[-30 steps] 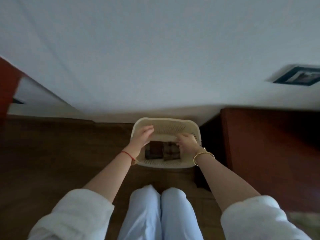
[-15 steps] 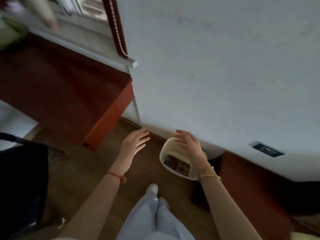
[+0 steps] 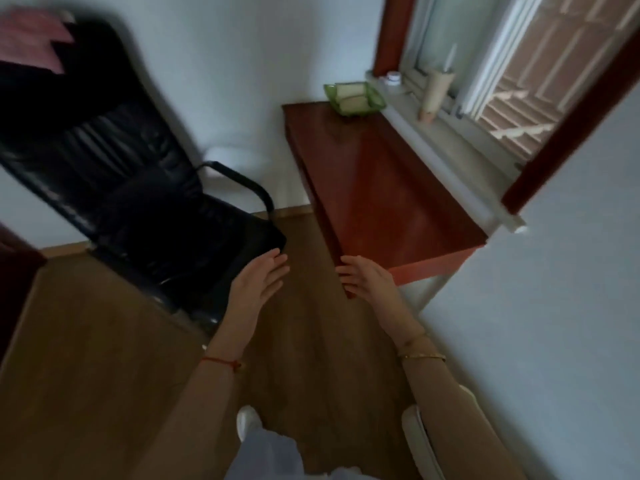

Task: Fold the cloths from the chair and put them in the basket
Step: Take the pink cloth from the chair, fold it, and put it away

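Observation:
A black office chair (image 3: 114, 174) stands at the left, with a pink cloth (image 3: 33, 43) draped over the top of its backrest. Its seat looks bare. My left hand (image 3: 259, 282) is held out empty, fingers apart, just off the seat's front corner. Empty and loosely spread, my right hand (image 3: 367, 282) hovers near the end of the red-brown table. Only a strip of the cream basket's rim (image 3: 420, 441) shows at the bottom right, under my right forearm; its inside is hidden.
A long red-brown table (image 3: 381, 188) runs along the window side on the right, carrying a green tray (image 3: 355, 97) with pale folded items. A cup and small jar sit on the windowsill (image 3: 436, 88). Wooden floor (image 3: 104, 358) lies between chair and table.
Both hands left the basket and came up empty. My view swung left from the basket to the chair and table, and the basket slid to the bottom right edge.

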